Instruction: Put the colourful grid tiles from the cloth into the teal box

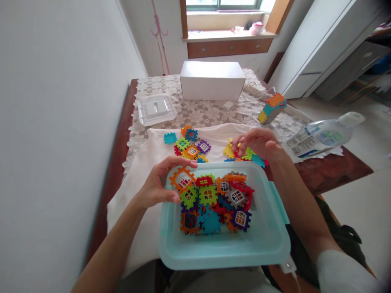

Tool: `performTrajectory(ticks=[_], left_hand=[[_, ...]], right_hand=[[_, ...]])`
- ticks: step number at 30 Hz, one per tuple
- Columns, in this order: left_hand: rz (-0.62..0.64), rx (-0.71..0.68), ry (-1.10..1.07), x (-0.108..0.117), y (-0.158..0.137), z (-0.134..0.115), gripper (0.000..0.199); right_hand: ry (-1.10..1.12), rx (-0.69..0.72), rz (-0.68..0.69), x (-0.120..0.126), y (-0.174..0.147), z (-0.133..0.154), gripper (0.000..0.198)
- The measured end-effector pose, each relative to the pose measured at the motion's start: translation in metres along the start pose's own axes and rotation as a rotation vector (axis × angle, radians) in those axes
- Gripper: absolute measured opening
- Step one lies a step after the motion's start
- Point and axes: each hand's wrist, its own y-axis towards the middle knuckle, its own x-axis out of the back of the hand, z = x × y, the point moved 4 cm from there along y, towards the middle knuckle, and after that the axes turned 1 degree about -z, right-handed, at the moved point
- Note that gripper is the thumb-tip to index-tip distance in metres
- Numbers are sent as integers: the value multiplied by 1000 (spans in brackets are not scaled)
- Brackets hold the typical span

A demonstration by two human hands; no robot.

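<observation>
A light teal plastic bin (222, 254) sits close in front of me, with several colourful notched window tiles inside. My left hand (157, 183) is at its far left corner, thumb and fingers spread around an orange frame tile (182, 179); I see no firm grip on it. A lime window tile (208, 195) and a purple one (241, 219) lie in the bin. My right hand (256, 142) hovers over the right-hand group of tiles beyond the bin, fingers curved and apart. Part of a yellow tile (228, 150) shows beside its fingertips; other tiles there are partly hidden.
Left of that group, another tile pile (192, 150) lies on the white cloth (134, 203). Farther back are a clear lid (156, 109) and a white box (213, 81). On the right stand a built tile block (271, 109) and a tilted clear bottle (324, 136).
</observation>
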Motion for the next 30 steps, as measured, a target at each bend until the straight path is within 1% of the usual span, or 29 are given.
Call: performTrajectory(ticks=[2, 3, 5, 6, 7, 9, 10, 12, 14, 15, 17, 20, 22, 24, 27, 30], left_hand=[[9, 18, -60, 0, 1, 4, 83], [12, 27, -84, -1, 1, 5, 79], [-13, 47, -112, -4, 1, 8, 63], [-41, 60, -130, -5, 1, 9, 55], [-70, 78, -155, -7, 1, 10, 49], [-117, 120, -224, -12, -1, 11, 44], [-127, 141, -259, -15, -1, 12, 43], [-131, 176, -307, -18, -2, 13, 43], [-145, 189, -329, -19, -3, 13, 42], [-152, 194, -333, -19, -3, 13, 42], [-158, 203, -329, -17, -3, 14, 42], [-142, 204, -315, -15, -1, 15, 42], [-132, 192, -311, -15, 0, 16, 42], [-132, 180, -313, -15, 0, 17, 42], [-135, 175, -323, -15, 0, 19, 43], [-142, 184, -327, -15, 0, 18, 43]], right_hand=[[-27, 56, -155, 12, -4, 5, 56], [-64, 67, -237, 18, -8, 5, 53], [-217, 27, -371, 29, -26, -1, 46], [-335, -12, -418, 34, -38, -6, 44], [-478, -69, -425, 38, -53, -13, 41], [-733, -77, -440, 43, -86, -26, 41], [-827, -75, -418, 44, -102, -33, 45], [-1020, -95, -347, 45, -128, -47, 67], [-1137, -145, -283, 44, -141, -58, 79], [-1160, -169, -256, 45, -142, -62, 80], [-1146, -197, -223, 44, -136, -67, 75], [-1056, -203, -187, 42, -118, -67, 63], [-1010, -191, -113, 36, -107, -66, 60], [-1008, -174, 7, 27, -98, -69, 65], [-1057, -166, 173, 15, -81, -77, 81], [-1084, -176, 262, 4, -54, -89, 93]])
